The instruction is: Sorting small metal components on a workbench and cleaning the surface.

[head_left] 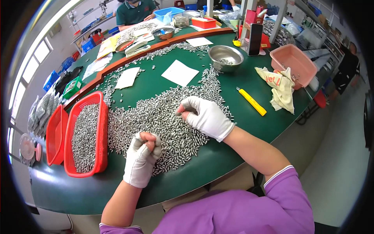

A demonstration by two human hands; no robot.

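A wide pile of small silvery metal pins (156,113) covers the middle of the green table. My left hand (143,158), in a white glove with bare thumb and fingertip, is curled at the near edge of the pile. Its thumb and forefinger press together; whatever they hold is too small or hidden. Over the right part of the pile, my right hand (206,117) wears a similar glove, its thumb and forefinger closed in a pinch. What lies between those fingertips I cannot make out. A red plastic basket (104,144) full of the same pins stands left of my left hand.
An empty red basket (54,136) stands farther left. Beyond the pile are white paper sheets (180,73) and a steel bowl (226,58). A yellow cutter knife (251,102), cloth (278,87), phone (255,39) and pink basin (294,62) lie right. A co-worker (134,13) sits opposite.
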